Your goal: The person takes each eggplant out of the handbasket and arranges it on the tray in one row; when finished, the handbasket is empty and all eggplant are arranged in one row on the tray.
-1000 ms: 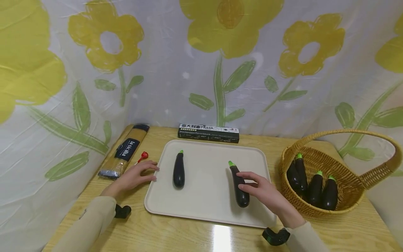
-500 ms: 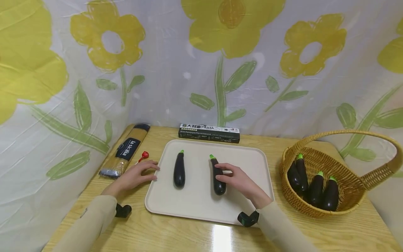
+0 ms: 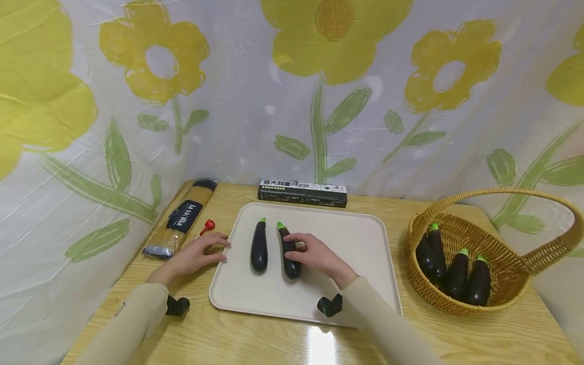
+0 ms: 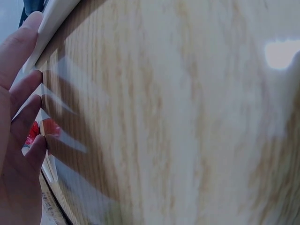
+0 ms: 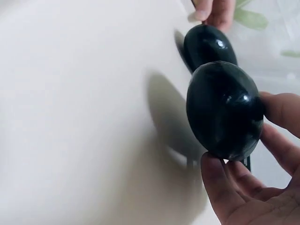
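Note:
My right hand (image 3: 318, 256) pinches a dark eggplant (image 3: 291, 268) with a green stem end, over the cream tray (image 3: 248, 294). In the right wrist view, thumb and fingers hold the eggplant (image 5: 224, 112) from either side, and its shadow falls on the tray. Just to its left a second eggplant (image 3: 259, 251) lies on the tray, stem end pointing away. My left hand (image 3: 196, 255) rests at the tray's left edge, fingers relaxed, fingertips right at the rim. The left wrist view shows that hand (image 4: 18, 108) low over the wood, with nothing in it.
A wicker basket (image 3: 506, 248) with a tall handle holds several eggplants on the right. Behind the tray lies a pasta box (image 3: 302, 193). On the left are a spaghetti pack (image 3: 184, 217) and a red lollipop (image 3: 209, 225). A flowered cloth (image 3: 237, 116) hangs behind the wooden table (image 3: 237, 337).
My right hand has carried the eggplant leftward across the tray, from the right side to beside the other eggplant. The left hand has stayed at the rim.

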Motion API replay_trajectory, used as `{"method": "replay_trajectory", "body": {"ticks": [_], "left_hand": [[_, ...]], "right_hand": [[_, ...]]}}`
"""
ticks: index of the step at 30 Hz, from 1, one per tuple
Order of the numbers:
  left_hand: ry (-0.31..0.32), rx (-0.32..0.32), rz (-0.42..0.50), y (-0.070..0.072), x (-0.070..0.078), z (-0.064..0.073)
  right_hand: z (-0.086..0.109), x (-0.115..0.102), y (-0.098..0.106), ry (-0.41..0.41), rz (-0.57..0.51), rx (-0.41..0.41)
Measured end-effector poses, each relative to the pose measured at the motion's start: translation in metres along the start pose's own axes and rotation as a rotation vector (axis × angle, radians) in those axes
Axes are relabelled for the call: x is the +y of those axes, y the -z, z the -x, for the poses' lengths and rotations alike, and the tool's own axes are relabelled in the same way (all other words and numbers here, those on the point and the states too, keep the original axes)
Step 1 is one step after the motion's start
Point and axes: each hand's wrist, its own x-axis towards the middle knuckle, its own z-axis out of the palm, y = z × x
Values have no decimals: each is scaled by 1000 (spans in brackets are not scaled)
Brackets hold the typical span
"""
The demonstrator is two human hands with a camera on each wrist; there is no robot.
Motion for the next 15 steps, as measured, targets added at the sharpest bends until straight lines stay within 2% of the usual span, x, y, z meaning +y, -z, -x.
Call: {"method": "replay_trajectory", "body": {"ticks": [4,10,15], "left_hand": [[1,-2,-2,0,-1,0],[-8,0,-10,0,-2,-1],[-10,3,-8,0,0,0]], "right_hand": [[-8,-3,-4,16,49,-3],[-16,-7,-8,21,49,30],[-17,-10,-9,68,43,17]]}}
